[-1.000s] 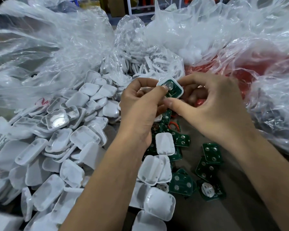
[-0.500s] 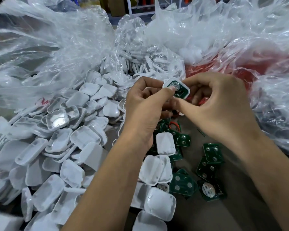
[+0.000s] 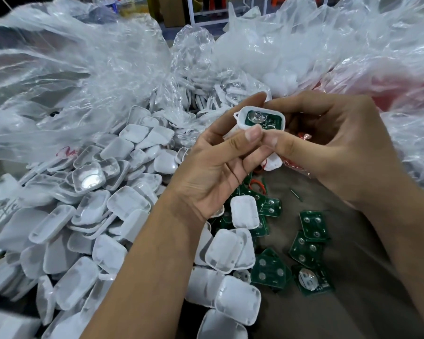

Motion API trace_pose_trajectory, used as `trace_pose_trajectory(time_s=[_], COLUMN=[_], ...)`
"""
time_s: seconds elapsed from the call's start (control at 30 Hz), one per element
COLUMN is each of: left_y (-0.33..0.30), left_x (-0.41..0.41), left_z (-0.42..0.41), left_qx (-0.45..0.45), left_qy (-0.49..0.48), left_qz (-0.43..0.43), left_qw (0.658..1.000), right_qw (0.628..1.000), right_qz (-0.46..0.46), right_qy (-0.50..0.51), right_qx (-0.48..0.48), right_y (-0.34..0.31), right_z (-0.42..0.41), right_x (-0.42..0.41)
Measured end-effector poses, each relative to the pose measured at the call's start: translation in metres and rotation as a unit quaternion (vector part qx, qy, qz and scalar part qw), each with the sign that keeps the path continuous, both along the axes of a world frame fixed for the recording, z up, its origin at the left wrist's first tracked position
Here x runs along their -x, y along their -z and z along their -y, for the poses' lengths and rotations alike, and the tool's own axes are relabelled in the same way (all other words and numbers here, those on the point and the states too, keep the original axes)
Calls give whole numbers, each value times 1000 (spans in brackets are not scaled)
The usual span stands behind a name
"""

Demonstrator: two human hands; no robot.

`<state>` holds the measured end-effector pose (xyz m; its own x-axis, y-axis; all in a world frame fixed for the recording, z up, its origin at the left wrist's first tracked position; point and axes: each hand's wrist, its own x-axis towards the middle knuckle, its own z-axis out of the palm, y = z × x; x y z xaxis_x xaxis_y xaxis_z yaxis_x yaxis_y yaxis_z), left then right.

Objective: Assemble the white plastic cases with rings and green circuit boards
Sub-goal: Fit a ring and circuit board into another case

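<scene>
Plainly, the clear plastic bags [image 3: 88, 77] heaped along the far edge of the tabletop [image 3: 353, 302] crowd the work; a careless elbow could send loose film sliding over the parts. At the left edge, a large heap of white cases [image 3: 88, 216] spills toward the middle, slippery and easily knocked further. Near the centre lie scattered green circuit boards [image 3: 311, 226], some overlapping, so picking up two at once seems likely. Above them, the left hand [image 3: 213, 167] and right hand [image 3: 328, 148] both pinch one white case [image 3: 261, 118] held in the air, thumbs meeting at its near rim, with a green board [image 3: 267, 122] sitting inside. The board looks seated, though I cannot tell whether it is fully seated; uneven thumb pressure could tilt it, or the small case could slip from the grip into the pile.
</scene>
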<state>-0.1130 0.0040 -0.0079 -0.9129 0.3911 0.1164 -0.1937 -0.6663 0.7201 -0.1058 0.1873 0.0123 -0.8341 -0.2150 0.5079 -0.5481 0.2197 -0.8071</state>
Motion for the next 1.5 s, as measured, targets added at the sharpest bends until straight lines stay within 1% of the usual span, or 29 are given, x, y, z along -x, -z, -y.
trace_pose_trajectory(time_s=[0.2, 0.27, 0.33, 0.4, 0.5, 0.63, 0.73, 0.93, 1.07, 1.13, 1.2, 1.27, 1.3, 1.33, 1.37, 1.4, 1.43, 1.47, 1.5], left_y=[1, 0, 0, 0, 1, 3, 3, -1, -7, -8, -7, -6, -5, -5, -4, -4, -3, -3, -3], left_x=[-1, -1, -1, -1, 0, 1, 1, 3, 4, 5, 6, 6, 6, 6, 6, 7, 7, 8, 8], left_z=[1, 2, 2, 2, 0, -4, -6, -5, 0, 3, 5, 6, 6, 6, 6, 5, 4, 4, 3], left_qx=[-31, -46, -61, -48, 0, 68, 68, 11, -83, -127, -145, -149, -149, -145, -140, -135, -132, -130, -130], left_qy=[18, 33, 43, 31, -17, -101, -149, -181, -204, -211, -225, -233, -234, -236, -237, -237, -238, -238, -236], left_qz=[-21, -31, -32, -30, -28, -42, -41, -12, 48, 70, 68, 61, 58, 56, 53, 52, 52, 53, 55], left_qw=[999, 998, 997, 998, 999, 992, 986, 983, 974, 967, 961, 959, 959, 959, 960, 961, 961, 961, 961], right_qw=[1000, 999, 994, 984, 976, 975, 977, 966, 963, 968, 976, 992, 995, 991, 973, 934, 883, 841, 819], right_qz=[-20, -46, -101, -156, -181, -165, -149, -118, -88, -72, -63, -9, 24, 41, 33, 15, -9, -30, -39], right_qy=[-13, -6, 26, 56, 77, 94, 125, 225, 248, 227, 183, 110, 73, 44, 24, 9, -1, -7, -13], right_qx=[7, 1, -33, -72, -96, -111, -91, -53, -54, -80, -99, -64, -69, -119, -228, -358, -469, -540, -572], right_y=[1, 1, 0, -2, -1, 2, 4, 10, 8, -1, -13, -29, -36, -41, -44, -44, -44, -42, -42], right_z=[2, 2, 0, -1, -1, 2, 3, 3, 19, 33, 47, 58, 63, 67, 72, 77, 84, 91, 97], right_x=[0, 0, 0, 0, 0, 1, 3, 10, 20, 36, 60, 85, 97, 106, 113, 119, 123, 124, 125])
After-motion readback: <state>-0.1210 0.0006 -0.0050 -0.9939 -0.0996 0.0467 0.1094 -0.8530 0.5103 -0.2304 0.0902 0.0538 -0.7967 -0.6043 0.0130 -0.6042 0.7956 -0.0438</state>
